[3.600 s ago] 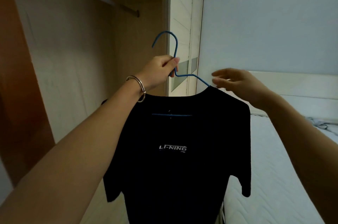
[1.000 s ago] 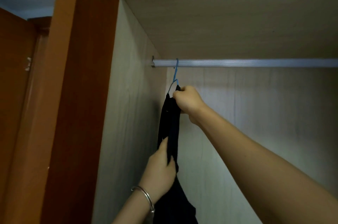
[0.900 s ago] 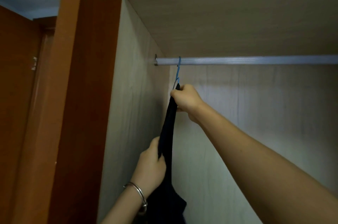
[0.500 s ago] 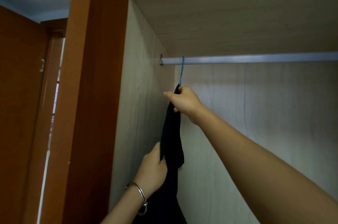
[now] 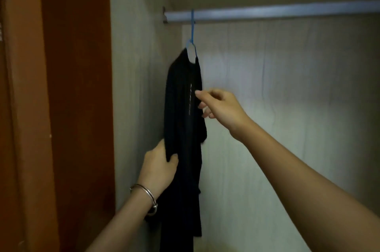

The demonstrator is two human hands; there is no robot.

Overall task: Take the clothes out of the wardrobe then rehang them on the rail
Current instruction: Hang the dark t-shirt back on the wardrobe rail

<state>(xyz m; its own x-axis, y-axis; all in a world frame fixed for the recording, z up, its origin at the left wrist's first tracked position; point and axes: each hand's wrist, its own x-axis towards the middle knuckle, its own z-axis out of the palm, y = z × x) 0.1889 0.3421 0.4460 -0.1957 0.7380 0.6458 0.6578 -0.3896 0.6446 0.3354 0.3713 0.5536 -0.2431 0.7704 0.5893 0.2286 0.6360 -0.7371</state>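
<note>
Shirt (image 5: 183, 107) on rail (image 5: 267, 12), left hand (image 5: 159, 166) gripping sleeve, right hand (image 5: 221, 105) loose beside it

One head camera, looking forward and slightly up, close inside the wardrobe's left corner (image 5: 144, 87), rail (image 5: 267, 12) near the top edge.

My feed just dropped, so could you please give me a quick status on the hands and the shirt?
Left hand gripping black shirt sleeve. Right hand open beside it. Blue hanger hooked on rail. Nothing in the way.
</note>
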